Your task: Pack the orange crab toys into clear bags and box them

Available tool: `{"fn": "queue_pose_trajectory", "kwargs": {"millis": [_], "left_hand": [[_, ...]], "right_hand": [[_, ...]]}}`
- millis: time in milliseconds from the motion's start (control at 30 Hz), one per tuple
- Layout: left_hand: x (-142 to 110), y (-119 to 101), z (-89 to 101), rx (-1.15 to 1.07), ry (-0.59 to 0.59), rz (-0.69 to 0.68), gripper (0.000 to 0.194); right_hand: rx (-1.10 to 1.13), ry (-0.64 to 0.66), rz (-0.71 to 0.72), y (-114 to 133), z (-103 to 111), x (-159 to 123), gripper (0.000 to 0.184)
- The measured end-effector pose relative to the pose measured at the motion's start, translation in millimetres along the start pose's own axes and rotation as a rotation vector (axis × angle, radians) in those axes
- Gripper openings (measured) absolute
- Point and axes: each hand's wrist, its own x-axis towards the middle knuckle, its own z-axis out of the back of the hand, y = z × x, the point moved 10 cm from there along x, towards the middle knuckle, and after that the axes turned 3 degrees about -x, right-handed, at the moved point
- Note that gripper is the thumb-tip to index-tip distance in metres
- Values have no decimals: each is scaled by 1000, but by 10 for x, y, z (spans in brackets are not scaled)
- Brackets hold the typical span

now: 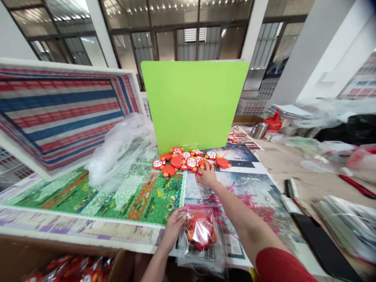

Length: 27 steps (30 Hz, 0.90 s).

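My left hand (175, 225) pinches the upper left edge of a clear plastic bag (188, 254) near the table's front edge. Inside the bag lies a red crab-like toy (201, 229). More clear bags appear layered beneath it. Stretched forward, my right hand (208, 176) has its fingers closed around a red toy (205, 165) at the near side of a pile. That pile of red toys (177, 161) shows several white faces with coloured dots. Part of the gripped toy is hidden by my fingers.
Behind the pile stands a green panel (195, 105). A striped-lined crate (58, 105) and crumpled plastic (117, 145) are at left. A cardboard box (117, 262) of bagged toys sits below. At right are a phone-like black slab (323, 246), a red cutter (357, 186) and a metal cup (260, 131).
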Motion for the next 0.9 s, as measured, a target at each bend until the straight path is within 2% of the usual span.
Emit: {"fn": "queue_pose_trajectory", "kwargs": {"millis": [67, 167, 267, 333, 400, 467, 533, 600, 667, 767, 833, 900], "left_hand": [[-10, -25, -21, 0, 0, -2, 59], [-29, -69, -55, 2, 5, -19, 56], [-43, -82, -73, -6, 11, -26, 55], [-47, -74, -69, -13, 8, -22, 55], [-46, -73, -54, -16, 5, -28, 55], [-42, -76, -35, -16, 1, -42, 55], [-38, -70, -22, -27, -3, -51, 55], [-37, -66, -18, -58, -20, -53, 56], [-48, -98, -10, -107, -61, -55, 59], [-128, -343, 47, -161, -147, -111, 64], [-269, -681, 182, -143, -217, -206, 65], [-537, -1121, 465, -74, -337, -350, 66]], "right_hand": [[-2, -33, -1, 1, 6, -76, 57], [12, -54, 36, 60, -16, -228, 67], [169, -121, 73, 111, 45, -389, 77], [399, -205, 21, 29, 159, -491, 78], [702, -302, -121, -168, 257, -616, 72], [1050, -369, -260, -334, 261, -781, 65], [1424, -370, -333, -360, 169, -961, 61], [1758, -308, -349, -256, 43, -1138, 56], [1986, -237, -353, -124, -56, -1309, 48], [2167, -177, -345, -5, -89, -1485, 43], [2227, -142, -329, 29, -45, -1530, 48], [2276, -93, -311, 59, 10, -1537, 53]]}}
